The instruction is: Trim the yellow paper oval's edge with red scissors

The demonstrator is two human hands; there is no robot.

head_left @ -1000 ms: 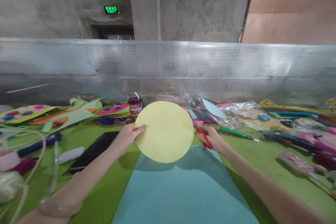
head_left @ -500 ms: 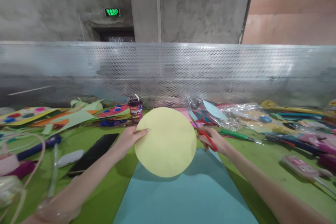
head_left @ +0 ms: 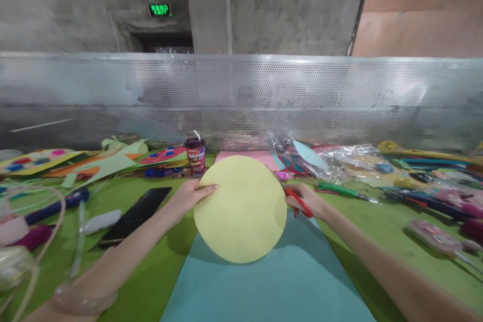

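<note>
Fingers of the left hand [head_left: 188, 195] pinch the yellow paper circle [head_left: 240, 209] by its edge above the blue sheet [head_left: 271, 287], right hand [head_left: 307, 202] gripping red scissors [head_left: 298, 201] at its rim

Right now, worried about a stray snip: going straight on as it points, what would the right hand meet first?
Probably the yellow paper circle, at its right edge: the right hand points its red scissors there.

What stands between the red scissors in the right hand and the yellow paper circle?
Nothing visible does. The red scissors in the right hand sit at the right edge of the yellow paper circle, which the left hand pinches at its left edge above the blue sheet.
</note>
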